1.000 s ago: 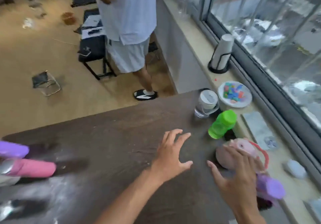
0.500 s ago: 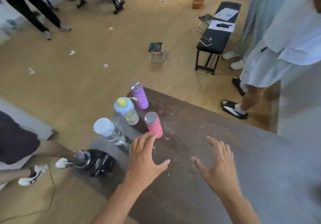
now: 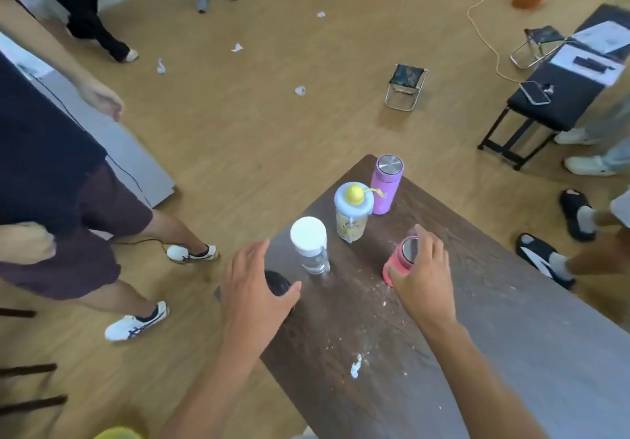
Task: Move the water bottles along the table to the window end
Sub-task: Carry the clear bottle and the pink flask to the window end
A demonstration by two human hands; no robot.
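Note:
Several bottles stand at the far end of the dark wooden table [image 3: 375, 343]. My right hand [image 3: 424, 278] is wrapped around the top of the pink bottle [image 3: 396, 260], thumb on its left side. My left hand [image 3: 254, 290] hovers open, fingers spread, over a black bottle [image 3: 278, 281] at the table's left corner and hides most of it. Between my hands stands a clear bottle with a white cap [image 3: 308, 239]. Behind it are a bottle with a blue lid and yellow knob [image 3: 353, 208] and a purple flask [image 3: 387, 183].
A person in dark shorts and white sneakers [image 3: 136, 322] stands close on the left. Sandalled feet [image 3: 542, 261] are by the table's right edge. A folding stool [image 3: 405, 87] and a black bench [image 3: 552, 104] stand on the wood floor. A white smear [image 3: 355, 368] marks the table.
The view swung from the window end to the table's far end. My right hand has closed onto the pink bottle and my left hand has moved left over the black bottle.

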